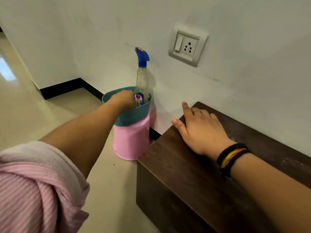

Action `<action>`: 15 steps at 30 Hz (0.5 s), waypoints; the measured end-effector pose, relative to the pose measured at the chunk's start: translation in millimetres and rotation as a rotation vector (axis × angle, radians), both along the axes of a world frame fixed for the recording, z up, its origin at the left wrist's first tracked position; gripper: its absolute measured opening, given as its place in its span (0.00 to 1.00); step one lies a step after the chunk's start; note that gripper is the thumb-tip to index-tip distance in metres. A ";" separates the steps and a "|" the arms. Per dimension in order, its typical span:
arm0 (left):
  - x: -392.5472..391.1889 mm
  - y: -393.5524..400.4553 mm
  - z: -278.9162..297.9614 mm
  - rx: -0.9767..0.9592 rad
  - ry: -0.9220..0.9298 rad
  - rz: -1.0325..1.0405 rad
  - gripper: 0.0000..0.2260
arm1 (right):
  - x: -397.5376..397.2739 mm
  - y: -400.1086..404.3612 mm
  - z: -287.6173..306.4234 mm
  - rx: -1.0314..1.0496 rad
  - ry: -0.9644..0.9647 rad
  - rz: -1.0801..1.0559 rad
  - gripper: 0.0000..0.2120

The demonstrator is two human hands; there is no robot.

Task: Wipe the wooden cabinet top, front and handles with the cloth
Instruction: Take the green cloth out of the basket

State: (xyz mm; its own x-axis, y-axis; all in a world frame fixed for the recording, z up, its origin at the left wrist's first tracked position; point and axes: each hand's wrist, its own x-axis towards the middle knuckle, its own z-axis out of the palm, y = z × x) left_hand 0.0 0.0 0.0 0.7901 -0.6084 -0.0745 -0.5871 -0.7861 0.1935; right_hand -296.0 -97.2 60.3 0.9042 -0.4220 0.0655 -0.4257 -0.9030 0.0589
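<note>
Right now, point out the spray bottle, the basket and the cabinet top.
spray bottle point(142, 81), head view, on its clear body
basket point(133, 117), head view, on its teal mesh wall
cabinet top point(252, 132), head view, on bare wood behind the hand

Cabinet point(193, 165): dark brown wood, faint pale specks and smears on the top.
Bucket point(131, 140): plain glossy pink.
Basket point(133, 117) set in the bucket: teal, fine perforated mesh pattern.
Spray bottle point(142, 81): clear body, blue trigger head with a small red patch on top, blue, white and red label.
Wall point(252, 47): off-white, with a black skirting strip point(64, 88) along its foot.
Switch-and-socket plate point(187, 45): white on a pale grey frame.
Floor point(30, 115): cream, glossy.
Sleeve point(33, 190): pink with fine white stripes.
Wristbands point(233, 157): black threads with yellow, orange and red strands.
</note>
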 end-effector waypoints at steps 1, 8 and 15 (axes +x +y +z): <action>2.8 0.9 -1.5 0.007 0.018 0.009 0.12 | 1.2 0.5 -1.2 0.011 0.001 0.002 0.38; 7.7 9.1 -9.9 0.044 0.090 0.079 0.08 | 5.8 3.8 -6.1 0.010 0.011 0.030 0.37; -1.0 -2.5 37.4 -0.056 -0.001 -0.081 0.11 | 4.3 3.2 6.4 -0.003 0.002 0.018 0.38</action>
